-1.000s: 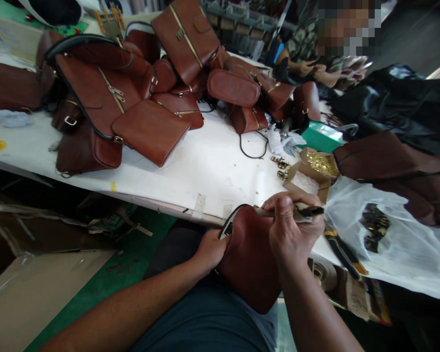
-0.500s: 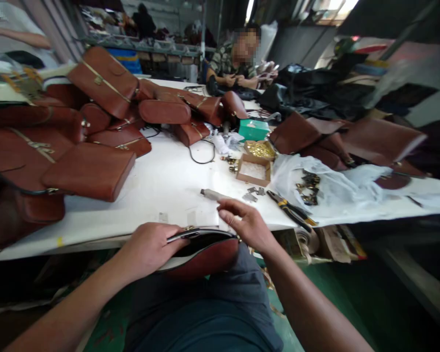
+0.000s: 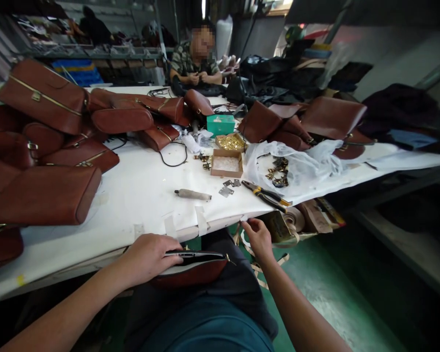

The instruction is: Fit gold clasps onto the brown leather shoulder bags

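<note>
My left hand point(image 3: 154, 256) grips the upper edge of a reddish-brown leather bag point(image 3: 196, 275), its thumb inside the opening. The bag rests on my lap, its mouth partly open with pale lining showing. To the right of the bag, my right hand point(image 3: 257, 237) is at the table's front edge, thumb and forefinger pinched together. Whatever is between those fingertips is too small to make out. A wrapped grey-handled tool point(image 3: 193, 194) lies on the white table point(image 3: 132, 195), with small metal plates point(image 3: 226, 191) and black-and-yellow pliers point(image 3: 266, 196) to its right.
Brown bags point(image 3: 44, 195) are heaped at the left, and others point(image 3: 332, 117) at the right. A cardboard tray point(image 3: 227, 171), a green box point(image 3: 220, 125) and a plastic bag point(image 3: 315, 161) with metal fittings stand mid-table. A person point(image 3: 196, 63) sits across the table.
My right hand has moved away from the bag's right end and the tool, down to the table edge. My left hand still holds the bag. The camera view has turned right.
</note>
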Motion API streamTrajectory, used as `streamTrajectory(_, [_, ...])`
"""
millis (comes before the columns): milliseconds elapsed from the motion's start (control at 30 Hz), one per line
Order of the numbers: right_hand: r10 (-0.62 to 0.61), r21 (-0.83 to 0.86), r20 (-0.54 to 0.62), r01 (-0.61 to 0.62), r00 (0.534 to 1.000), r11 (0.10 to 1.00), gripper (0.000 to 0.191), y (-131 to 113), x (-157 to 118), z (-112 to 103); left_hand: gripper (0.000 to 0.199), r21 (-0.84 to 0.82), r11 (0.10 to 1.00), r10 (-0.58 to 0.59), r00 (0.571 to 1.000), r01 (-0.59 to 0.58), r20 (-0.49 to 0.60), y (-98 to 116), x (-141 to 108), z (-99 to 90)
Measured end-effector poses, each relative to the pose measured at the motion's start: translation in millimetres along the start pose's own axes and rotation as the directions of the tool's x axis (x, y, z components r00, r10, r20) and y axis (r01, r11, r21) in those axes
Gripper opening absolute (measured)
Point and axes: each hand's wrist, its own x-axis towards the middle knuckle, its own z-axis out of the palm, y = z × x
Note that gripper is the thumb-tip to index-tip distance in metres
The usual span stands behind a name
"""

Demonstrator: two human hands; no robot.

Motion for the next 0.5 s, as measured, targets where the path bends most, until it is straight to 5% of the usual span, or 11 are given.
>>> streamTrajectory(233, [0.123, 0.281, 0.100, -0.147, 0.987, 0.948, 0.054, 0.5, -7.9, 17.2, 0.020, 0.106, 0.991, 0.095, 0.990, -0.083, -0.104, -1.6, 11.0, 8.0])
streamTrajectory(500, [0.239, 0.430, 0.325, -0.368, 0.915, 0.824, 0.046, -2.7, -6.5, 0.0, 0.020, 0.136, 0.990, 0.046, 0.994, -0.032, -0.098, -3.4, 15.6, 4.0])
